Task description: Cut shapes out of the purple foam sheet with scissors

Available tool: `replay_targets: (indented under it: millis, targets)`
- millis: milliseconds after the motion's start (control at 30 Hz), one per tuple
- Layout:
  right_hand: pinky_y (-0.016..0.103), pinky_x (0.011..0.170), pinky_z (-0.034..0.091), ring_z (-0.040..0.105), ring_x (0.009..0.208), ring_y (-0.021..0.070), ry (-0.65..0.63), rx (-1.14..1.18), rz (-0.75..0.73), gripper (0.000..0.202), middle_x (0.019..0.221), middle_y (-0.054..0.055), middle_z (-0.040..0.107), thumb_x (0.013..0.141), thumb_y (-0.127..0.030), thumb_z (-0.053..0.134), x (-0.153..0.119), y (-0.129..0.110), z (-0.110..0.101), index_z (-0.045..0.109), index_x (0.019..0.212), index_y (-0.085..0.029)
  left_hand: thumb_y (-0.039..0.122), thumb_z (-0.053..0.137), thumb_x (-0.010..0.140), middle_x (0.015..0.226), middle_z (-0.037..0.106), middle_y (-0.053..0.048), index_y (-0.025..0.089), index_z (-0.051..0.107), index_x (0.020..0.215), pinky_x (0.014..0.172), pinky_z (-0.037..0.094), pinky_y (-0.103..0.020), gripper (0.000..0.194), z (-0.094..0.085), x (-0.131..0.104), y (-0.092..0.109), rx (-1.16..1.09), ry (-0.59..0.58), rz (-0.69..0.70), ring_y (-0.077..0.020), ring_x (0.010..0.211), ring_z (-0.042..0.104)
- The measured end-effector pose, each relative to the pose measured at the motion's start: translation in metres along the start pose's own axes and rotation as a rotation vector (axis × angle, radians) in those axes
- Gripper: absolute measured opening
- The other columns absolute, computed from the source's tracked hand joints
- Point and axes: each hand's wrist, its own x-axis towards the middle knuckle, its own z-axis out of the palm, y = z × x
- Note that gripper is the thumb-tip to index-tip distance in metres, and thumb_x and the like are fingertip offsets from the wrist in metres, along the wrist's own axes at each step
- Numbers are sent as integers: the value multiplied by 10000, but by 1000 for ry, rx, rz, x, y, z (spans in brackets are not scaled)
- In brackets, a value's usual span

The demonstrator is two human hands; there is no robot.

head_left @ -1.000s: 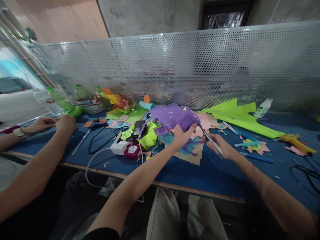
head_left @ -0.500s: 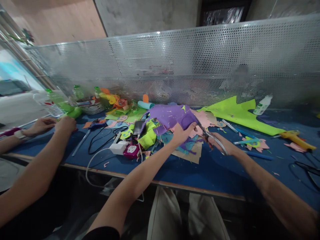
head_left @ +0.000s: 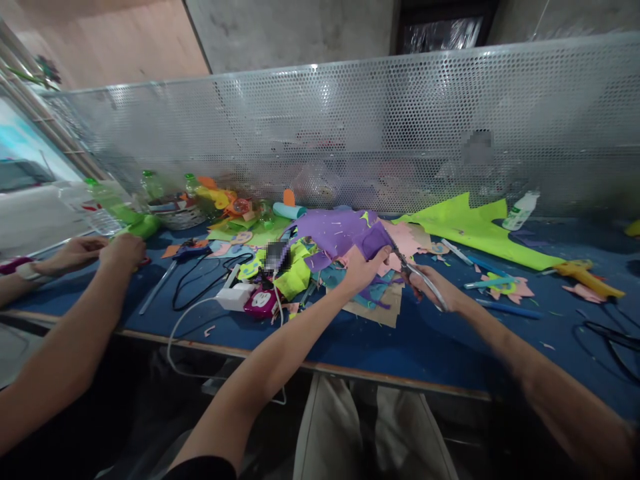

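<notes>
My left hand (head_left: 364, 268) pinches a small purple piece (head_left: 373, 241) near the middle of the table. Beside it, my right hand (head_left: 433, 288) is closed round the handles of metal scissors (head_left: 423, 277), whose blades reach up to the right edge of that piece. A larger purple sheet (head_left: 327, 230) lies just behind, sprinkled with small scraps. Under and around my left hand are teal and purple scraps and a brown sheet (head_left: 377, 310). Pink sheet (head_left: 407, 237) shows behind the scissors.
A lime sheet (head_left: 465, 230), a white bottle (head_left: 521, 211) and a yellow glue gun (head_left: 590, 279) lie to the right. A magenta box (head_left: 262, 302) with a white cable sits left. Another person's hands (head_left: 120, 255) work at far left. A perforated metal screen (head_left: 280, 133) stands behind.
The view has shifted slightly. My hands, the purple piece and the scissors keep nearly the same positions relative to each other.
</notes>
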Motion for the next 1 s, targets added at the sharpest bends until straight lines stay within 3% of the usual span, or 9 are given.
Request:
replay_targets:
  millis: [300, 500, 667, 833, 1000]
  targets:
    - [242, 335, 387, 506, 329, 138, 20, -128, 95, 422, 457, -23, 524, 744, -617, 604, 0, 0, -9, 551, 686, -202, 444, 681, 899, 655, 599, -20, 190, 580, 677, 736, 504, -321, 352, -3, 3, 1, 1, 57, -61, -173, 735, 599]
    - [236, 382, 359, 461, 416, 120, 49, -114, 40, 475, 532, -24, 497, 755, -654, 567, 1, 3, -14, 589, 758, -180, 556, 708, 860, 662, 631, -18, 172, 641, 810, 609, 483, -295, 393, -7, 8, 2, -4, -46, -169, -148, 625, 590]
    - [234, 463, 409, 472, 518, 118, -40, -136, -56, 464, 658, -12, 508, 806, -645, 539, 1, 5, -20, 588, 822, -184, 520, 717, 855, 640, 620, -29, 178, 625, 762, 603, 492, -300, 366, -7, 8, 9, -89, -145, -142, -148, 611, 594]
    - [251, 436, 443, 527, 467, 141, -108, -102, 12, 472, 603, -14, 511, 824, -659, 494, -2, 8, -23, 573, 791, -195, 495, 725, 842, 617, 607, -17, 178, 607, 712, 582, 488, -287, 362, -9, 9, 10, -76, -174, -128, -137, 590, 582]
    - [238, 374, 355, 460, 394, 123, -82, -197, 71, 421, 523, -45, 440, 793, -608, 560, -1, 3, -28, 579, 758, -190, 468, 750, 827, 630, 643, -37, 165, 636, 731, 599, 530, -285, 338, -12, 10, 13, -94, -195, -148, -147, 614, 620]
